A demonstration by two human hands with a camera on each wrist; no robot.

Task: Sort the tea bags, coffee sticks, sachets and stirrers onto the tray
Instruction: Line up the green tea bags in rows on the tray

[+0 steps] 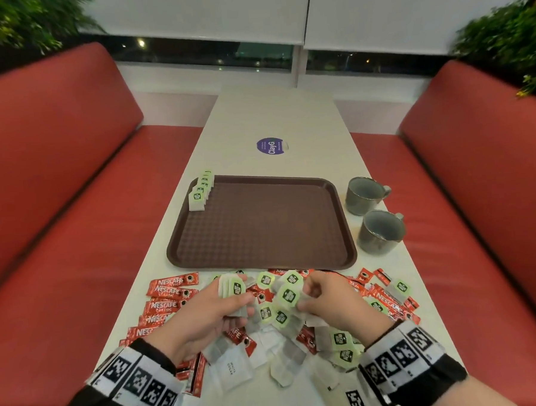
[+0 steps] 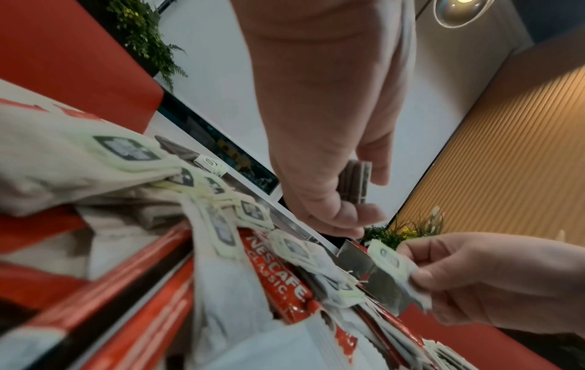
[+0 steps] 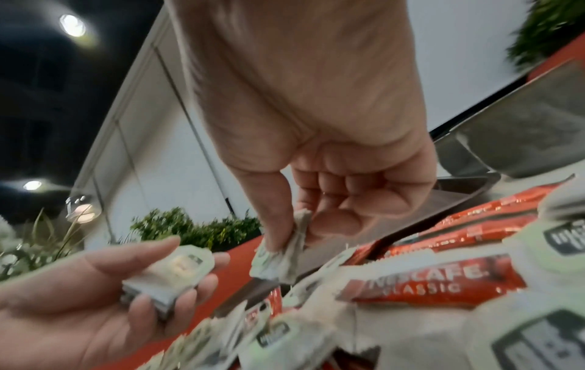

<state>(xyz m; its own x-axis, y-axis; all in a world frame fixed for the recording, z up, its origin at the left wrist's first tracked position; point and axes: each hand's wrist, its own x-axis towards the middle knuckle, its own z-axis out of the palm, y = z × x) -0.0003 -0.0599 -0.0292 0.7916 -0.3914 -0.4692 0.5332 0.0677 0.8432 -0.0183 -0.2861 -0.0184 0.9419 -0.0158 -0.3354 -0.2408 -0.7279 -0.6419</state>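
A brown tray (image 1: 262, 228) lies mid-table, with a row of green-tagged tea bags (image 1: 201, 190) standing along its far left corner. In front of it is a mixed heap of tea bags (image 1: 268, 313), red coffee sticks (image 1: 169, 292) and white sugar sachets (image 1: 232, 370). My left hand (image 1: 234, 300) hovers over the heap and holds a small stack of tea bags (image 2: 354, 182) between thumb and fingers. Just to its right, my right hand (image 1: 305, 294) pinches a single tea bag (image 3: 281, 255) lifted off the pile. No stirrers show.
Two grey mugs (image 1: 365, 194) (image 1: 381, 231) stand right of the tray. A purple round sticker (image 1: 271, 146) marks the table beyond it. Red bench seats (image 1: 59, 213) flank the narrow table on both sides. Sticks reach the table's left edge.
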